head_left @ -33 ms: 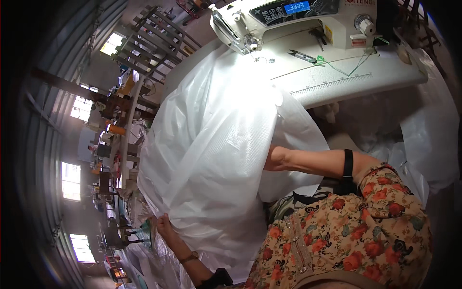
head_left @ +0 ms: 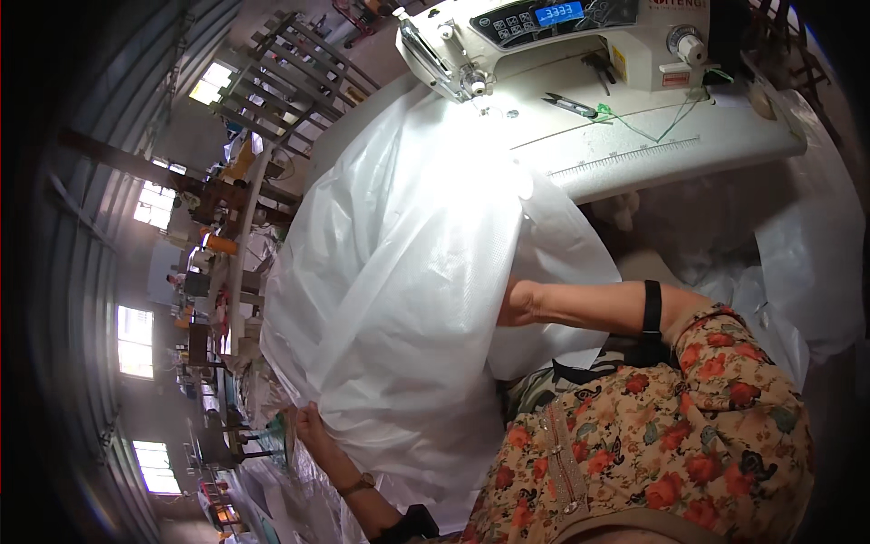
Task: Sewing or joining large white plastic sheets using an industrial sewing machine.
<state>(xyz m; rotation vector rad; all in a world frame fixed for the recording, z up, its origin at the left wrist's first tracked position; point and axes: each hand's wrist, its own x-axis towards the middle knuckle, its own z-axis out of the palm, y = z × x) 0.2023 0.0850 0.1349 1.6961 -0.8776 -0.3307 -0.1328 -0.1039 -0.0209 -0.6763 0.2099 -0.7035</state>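
Note:
A large white woven plastic sheet drapes from the sewing machine's needle area down toward my lap, creased and glossy under the lamp. At its lower left edge my left hand is closed, pinching the plastic. My right hand reaches in from the right and goes behind a fold of the sheet; only the wrist and heel of the hand show, and its fingers are hidden. The sewing machine stands above, its needle end over the brightly lit top of the sheet.
Thread snips and green thread lie on the machine bed, beside a printed ruler scale. More translucent plastic hangs at the right. A slatted rack and a cluttered long bench stand at the left.

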